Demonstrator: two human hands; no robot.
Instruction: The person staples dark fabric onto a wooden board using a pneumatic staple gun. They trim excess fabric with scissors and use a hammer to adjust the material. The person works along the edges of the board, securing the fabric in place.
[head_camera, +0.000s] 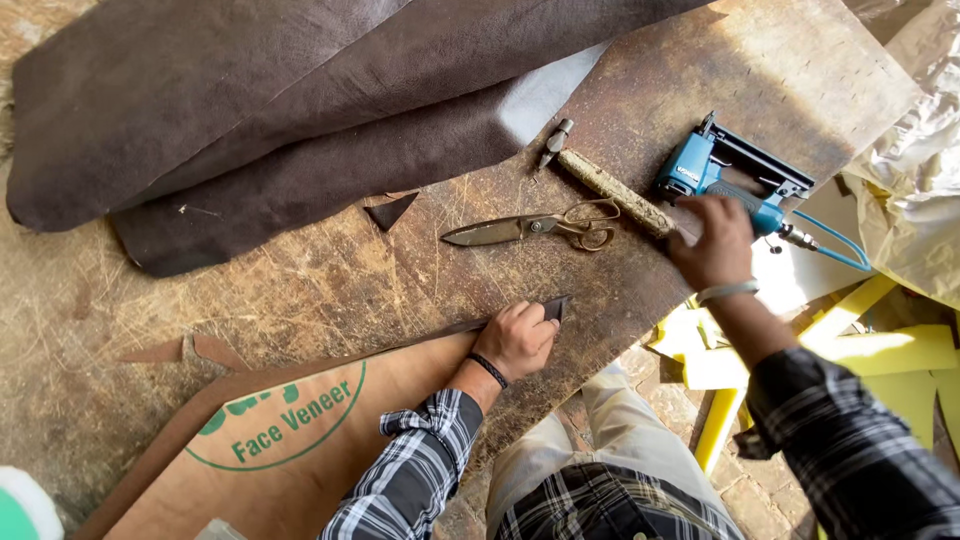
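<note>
My left hand rests knuckles-up on the worn wooden table, fingers curled on the end of a thin dark brown leather strip. The strip lies along the edge of a tan plywood sheet with green print. My right hand is closed around the near end of a hammer handle. The hammer's metal head points away from me. A blue pneumatic stapler lies just beyond that hand, touching it or nearly so.
Large scissors lie shut between my hands. Big dark brown leather hides cover the table's far left. Small leather offcuts are scattered about. Yellow foam pieces and crumpled plastic sheet sit at the right, off the table.
</note>
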